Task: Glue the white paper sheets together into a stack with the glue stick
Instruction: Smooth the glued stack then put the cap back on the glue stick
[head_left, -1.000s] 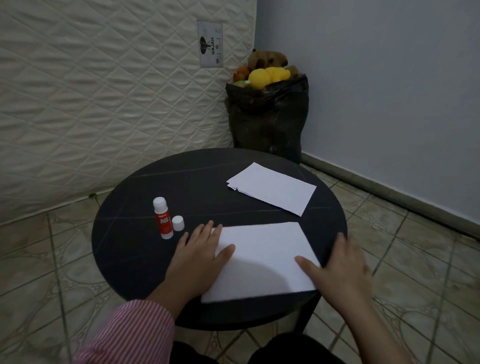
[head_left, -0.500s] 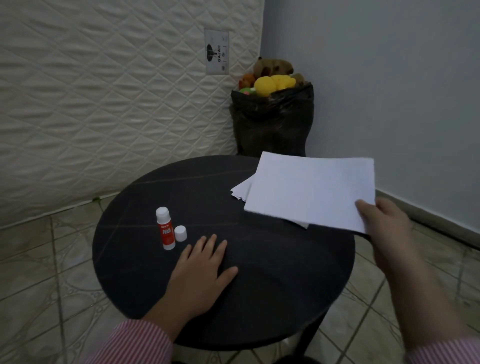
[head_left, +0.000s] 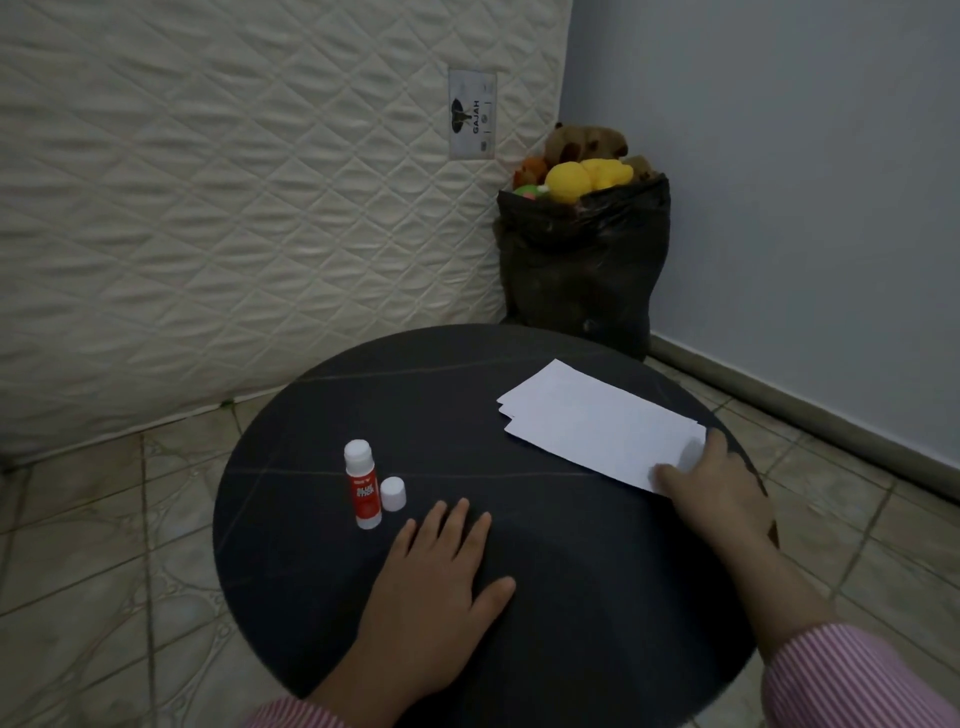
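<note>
Paper sheets (head_left: 597, 423) stacked under right hand (head_left: 711, 488)

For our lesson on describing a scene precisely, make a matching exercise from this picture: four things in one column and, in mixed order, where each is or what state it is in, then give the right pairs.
Things
1. glue stick
2. cap
3. paper stack
4. left hand

Places or states
A. lying flat, palm down, on bare tabletop
B. standing upright, uncapped
C. at the far right of the table, the right hand resting on its near corner
D. standing on the table just right of the glue stick

Pairs: 1-B, 2-D, 3-C, 4-A
</note>
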